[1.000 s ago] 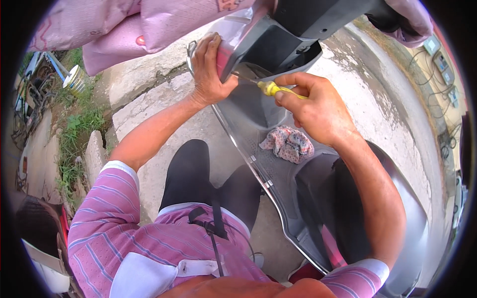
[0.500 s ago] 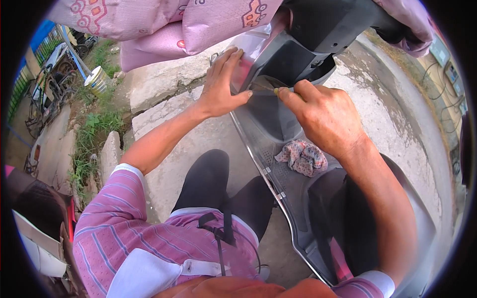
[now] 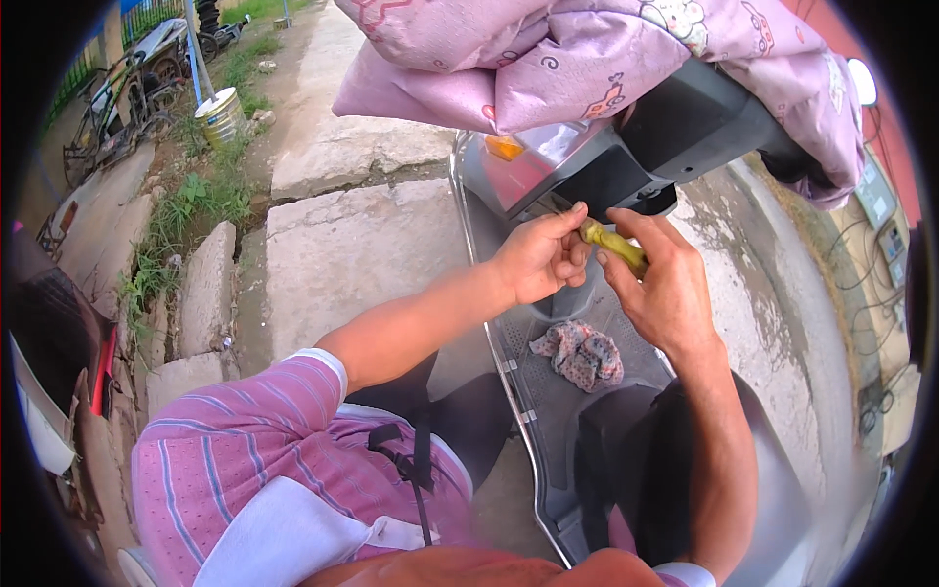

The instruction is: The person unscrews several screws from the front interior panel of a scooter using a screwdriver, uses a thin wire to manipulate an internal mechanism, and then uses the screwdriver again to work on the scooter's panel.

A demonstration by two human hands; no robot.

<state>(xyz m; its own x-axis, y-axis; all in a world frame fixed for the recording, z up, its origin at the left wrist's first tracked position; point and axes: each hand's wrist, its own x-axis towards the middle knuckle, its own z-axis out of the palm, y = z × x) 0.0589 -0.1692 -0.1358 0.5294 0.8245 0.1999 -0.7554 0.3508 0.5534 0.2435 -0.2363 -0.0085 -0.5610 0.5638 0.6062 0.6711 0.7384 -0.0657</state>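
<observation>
My right hand (image 3: 670, 289) is closed round the translucent yellow handle of what looks like a screwdriver (image 3: 618, 245), held slanting in front of a scooter's grey and black front panel (image 3: 592, 184). Close against the handle's upper left end is my left hand (image 3: 543, 256), its thumb and fingers pinched together. Whatever lies between those fingertips is too small or too hidden to name. The tool's shaft cannot be made out clearly. Below both hands, a crumpled spotted cloth (image 3: 579, 354) rests on the scooter's grey footboard (image 3: 518, 338).
A pink patterned padded cover (image 3: 587, 68) drapes over the handlebar. A metal rail (image 3: 518, 411) edges the footboard, with the dark seat (image 3: 636, 450) nearer me. Broken concrete slabs (image 3: 367, 235), weeds, a bucket (image 3: 221, 117) and bicycles (image 3: 122, 108) lie to the left.
My left hand has left the side of the front panel and come over to my right hand. The yellow handle has drawn back from the panel and now slants. The view has shifted too.
</observation>
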